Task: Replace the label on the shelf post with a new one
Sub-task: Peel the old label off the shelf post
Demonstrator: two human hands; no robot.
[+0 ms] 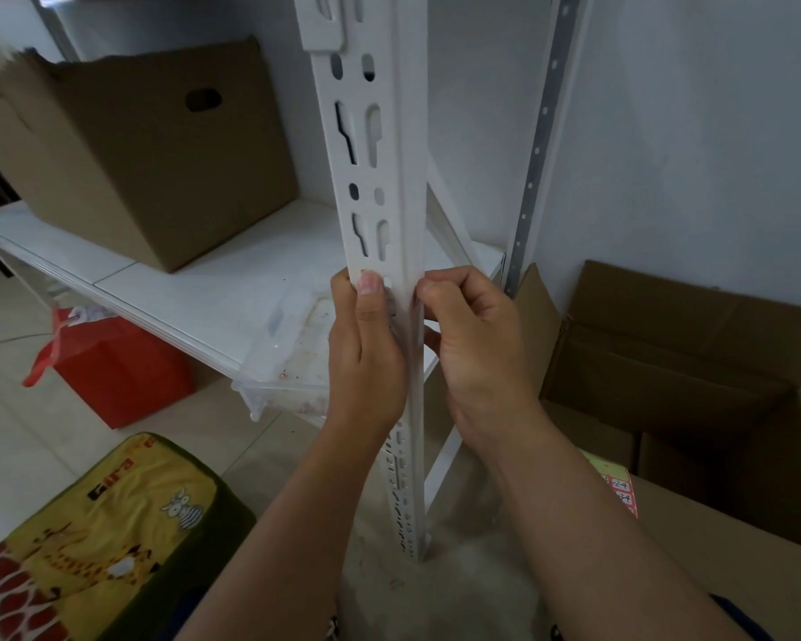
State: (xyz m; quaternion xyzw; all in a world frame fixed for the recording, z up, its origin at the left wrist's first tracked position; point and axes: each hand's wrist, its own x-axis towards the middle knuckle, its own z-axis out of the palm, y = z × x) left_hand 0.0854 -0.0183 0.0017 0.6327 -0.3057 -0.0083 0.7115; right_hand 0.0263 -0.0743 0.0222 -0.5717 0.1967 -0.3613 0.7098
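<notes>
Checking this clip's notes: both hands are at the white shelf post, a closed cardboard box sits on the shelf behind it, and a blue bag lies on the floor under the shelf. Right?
Not quite: the bag under the shelf is red, not blue, as the head view shows. The rest holds: the left hand and right hand are both at the white shelf post, and the cardboard box sits on the shelf behind it.

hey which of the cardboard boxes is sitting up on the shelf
The closed cardboard box with the oval handle hole, left of the white post. It stands on the white shelf board; the open box sits lower, at the right.
</notes>
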